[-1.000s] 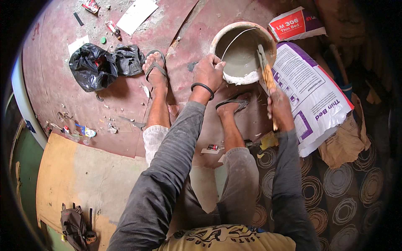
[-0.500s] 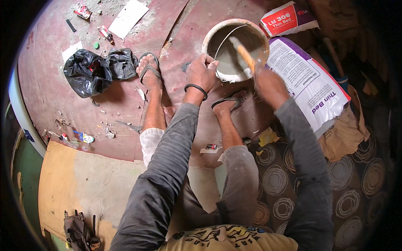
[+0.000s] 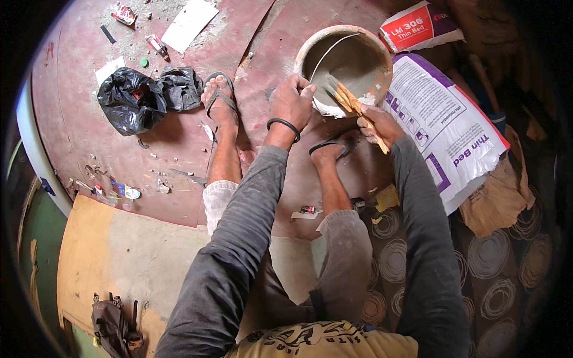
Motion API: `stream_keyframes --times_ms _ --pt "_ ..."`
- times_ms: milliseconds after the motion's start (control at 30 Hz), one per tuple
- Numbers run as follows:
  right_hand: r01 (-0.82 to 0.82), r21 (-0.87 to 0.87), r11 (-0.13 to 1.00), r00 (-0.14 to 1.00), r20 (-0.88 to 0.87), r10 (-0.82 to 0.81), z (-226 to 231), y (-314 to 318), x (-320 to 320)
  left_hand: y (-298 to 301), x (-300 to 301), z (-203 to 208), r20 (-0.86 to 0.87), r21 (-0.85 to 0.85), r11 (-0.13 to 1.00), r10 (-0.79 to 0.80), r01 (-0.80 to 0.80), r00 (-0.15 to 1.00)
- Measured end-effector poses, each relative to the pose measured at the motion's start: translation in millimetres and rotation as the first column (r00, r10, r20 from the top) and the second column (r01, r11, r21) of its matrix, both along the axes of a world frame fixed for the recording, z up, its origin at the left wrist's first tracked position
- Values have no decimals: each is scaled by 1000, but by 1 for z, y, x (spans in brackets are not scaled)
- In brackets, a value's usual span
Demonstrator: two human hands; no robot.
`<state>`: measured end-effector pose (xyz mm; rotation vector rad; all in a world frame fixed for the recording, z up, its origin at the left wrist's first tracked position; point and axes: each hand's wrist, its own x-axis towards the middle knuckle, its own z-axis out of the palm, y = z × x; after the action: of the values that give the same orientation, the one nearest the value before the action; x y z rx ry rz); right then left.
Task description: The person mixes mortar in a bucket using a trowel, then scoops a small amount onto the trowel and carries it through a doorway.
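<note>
A round bucket [image 3: 387, 70] with a crusted rim stands in front of me, holding wet grey mix [image 3: 352, 56]. My left hand [image 3: 290, 106] is closed at its left edge, fingers around the thin wire handle [image 3: 325, 55] that arcs over the opening. My right hand [image 3: 381, 126] grips a rough, splintered wooden stick [image 3: 352, 102] at the near right rim. The stick slants over the rim, and its grey-coated end lies inside the bucket above or in the mix; I cannot tell which.
Right of the bucket lies a white and purple powder sack [image 3: 444, 113], with a torn red and purple packet [image 3: 421, 27] beyond and brown paper [image 3: 501, 197] nearer. Black plastic bags [image 3: 128, 101] and litter are at the left. My sandalled feet [image 3: 222, 101] flank the near side.
The stick has swung from the bucket's middle toward its near right rim, and my right hand has lowered with it. My left hand stays at the handle.
</note>
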<state>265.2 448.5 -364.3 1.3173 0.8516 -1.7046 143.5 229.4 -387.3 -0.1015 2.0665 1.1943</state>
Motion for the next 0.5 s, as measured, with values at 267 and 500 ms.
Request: stream_keyframes --times_ms 267,500 --pt "165 139 976 984 -92 -153 108 -35 13 -3 0 0 34 -7 1000 19 -18 999" --pt "-20 442 897 993 -95 69 153 -64 9 -4 -6 12 114 -60 998 19 -13 993"
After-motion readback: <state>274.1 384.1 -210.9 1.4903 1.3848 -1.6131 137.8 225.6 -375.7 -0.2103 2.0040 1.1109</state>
